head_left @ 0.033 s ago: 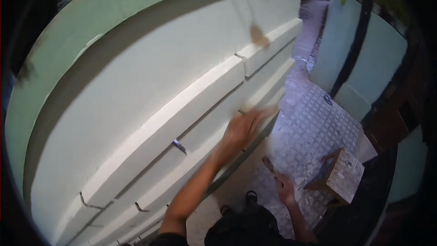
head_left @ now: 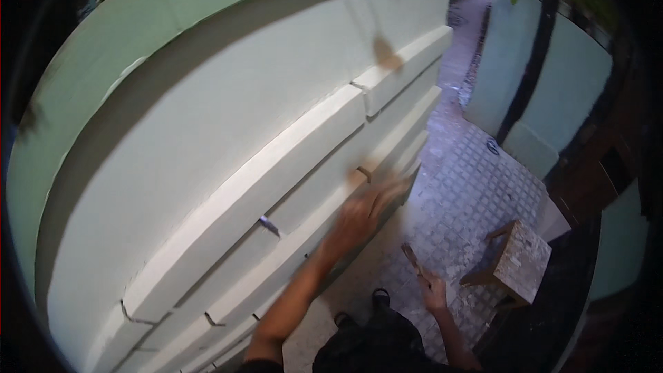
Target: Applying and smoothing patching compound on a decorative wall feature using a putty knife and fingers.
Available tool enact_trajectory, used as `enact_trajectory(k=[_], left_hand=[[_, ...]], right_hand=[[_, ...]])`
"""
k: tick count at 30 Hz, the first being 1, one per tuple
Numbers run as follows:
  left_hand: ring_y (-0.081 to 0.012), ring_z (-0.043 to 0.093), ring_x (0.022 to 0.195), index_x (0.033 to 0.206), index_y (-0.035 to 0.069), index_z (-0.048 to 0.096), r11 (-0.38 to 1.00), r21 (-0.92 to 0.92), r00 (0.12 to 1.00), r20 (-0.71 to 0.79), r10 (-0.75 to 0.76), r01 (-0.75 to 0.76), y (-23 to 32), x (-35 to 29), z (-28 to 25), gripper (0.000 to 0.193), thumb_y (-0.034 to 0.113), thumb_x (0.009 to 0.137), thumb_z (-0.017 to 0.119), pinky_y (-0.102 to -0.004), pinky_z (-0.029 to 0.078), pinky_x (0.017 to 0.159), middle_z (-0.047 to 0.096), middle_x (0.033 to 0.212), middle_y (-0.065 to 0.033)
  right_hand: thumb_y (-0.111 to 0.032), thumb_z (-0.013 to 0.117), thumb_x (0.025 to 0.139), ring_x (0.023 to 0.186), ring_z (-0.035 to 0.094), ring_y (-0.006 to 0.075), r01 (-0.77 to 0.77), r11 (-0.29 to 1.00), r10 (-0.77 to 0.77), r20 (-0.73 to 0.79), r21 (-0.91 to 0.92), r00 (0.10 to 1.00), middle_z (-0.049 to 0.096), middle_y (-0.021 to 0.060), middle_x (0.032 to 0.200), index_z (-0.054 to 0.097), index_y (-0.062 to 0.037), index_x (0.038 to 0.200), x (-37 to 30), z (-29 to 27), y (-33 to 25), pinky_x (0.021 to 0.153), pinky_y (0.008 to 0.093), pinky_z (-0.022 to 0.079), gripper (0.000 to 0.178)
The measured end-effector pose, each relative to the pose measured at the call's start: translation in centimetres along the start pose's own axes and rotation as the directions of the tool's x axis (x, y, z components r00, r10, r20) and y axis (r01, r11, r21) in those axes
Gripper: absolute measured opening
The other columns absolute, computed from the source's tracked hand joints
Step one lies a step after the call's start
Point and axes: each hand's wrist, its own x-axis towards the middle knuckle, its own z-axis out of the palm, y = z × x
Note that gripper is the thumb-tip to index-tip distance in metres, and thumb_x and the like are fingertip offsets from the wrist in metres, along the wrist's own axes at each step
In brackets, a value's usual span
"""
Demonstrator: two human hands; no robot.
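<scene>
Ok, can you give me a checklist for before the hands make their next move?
1. Right hand has a grip on the brown tool: ok, fingers closed around it.
2. Left hand is empty: cannot tell, its fingers are blurred in front of the pale wall.
3. Wooden stool stands upright: ok, to the right of the right hand.
4. Stool top is clean: not ok, pale marks cover it.
5. Both feet show: ok, dark footwear peeks out.
</scene>
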Motion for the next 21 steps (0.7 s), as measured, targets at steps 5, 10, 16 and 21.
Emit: enact_trajectory(k=[5, 10, 16, 21], left_hand=[[-0.0404, 0.068, 0.087, 0.115, 0.007, 0.062, 0.846, 0.075, 0.842, 0.091, -0.532, 0.527, -8.5, -23.0, 6.8, 0.028, 0.029, 0.098, 0.06, -0.0501, 0.052, 0.071, 0.069, 0.096, -0.0217], [-0.0334, 0.061, 0.069, 0.098, 0.003, 0.057, 0.847, 0.063, 0.843, 0.085, -0.531, 0.527, -10.1, -32.5, 9.7, 0.028, 0.022, 0.087, 0.075, -0.0444, 0.046, 0.064, 0.062, 0.077, -0.0166], [-0.0391, 0.065, 0.091, 0.121, 0.008, 0.06, 0.667, 0.544, 0.64, 0.28, -0.716, 0.509, -12.5, -37.5, 8.1, 0.041, 0.019, 0.082, 0.066, -0.0482, 0.053, 0.078, 0.064, 0.101, -0.0176], [-0.0379, 0.063, 0.109, 0.124, 0.004, 0.06, 0.107, 0.727, 0.075, 0.076, -0.994, 0.678, -10.9, -39.3, 7.8, 0.048, 0.026, 0.082, 0.059, -0.0491, 0.049, 0.095, 0.064, 0.117, -0.023]], right_hand=[[-0.015, 0.061, 0.092, 0.094, 0.068, 0.0327, -0.395, 0.899, 0.43, -0.209, 0.189, 0.878, 0.071, 0.0195, 0.1, 0.067, -0.0009, 0.121, -13.2, 3.5, 12.2, 0.085, 0.0376, 0.051, 0.033], [-0.024, 0.06, 0.089, 0.09, 0.07, 0.029, -0.572, 0.578, 0.544, -0.248, -0.582, 0.802, 0.074, 0.0117, 0.095, 0.075, -0.0114, 0.105, -31.9, 7.9, 36.0, 0.082, 0.0455, 0.054, 0.026], [-0.024, 0.06, 0.088, 0.087, 0.07, 0.0286, -0.341, 0.588, 0.505, 0.003, -0.734, 0.863, 0.074, 0.0106, 0.093, 0.076, -0.0139, 0.1, -28.9, 8.4, 42.4, 0.08, 0.0466, 0.054, 0.023], [-0.025, 0.06, 0.087, 0.085, 0.07, 0.0283, -0.103, 0.527, 0.499, 0.209, -0.843, 0.841, 0.073, 0.0097, 0.091, 0.076, -0.016, 0.096, -28.1, 1.3, 47.6, 0.078, 0.0475, 0.054, 0.021]])
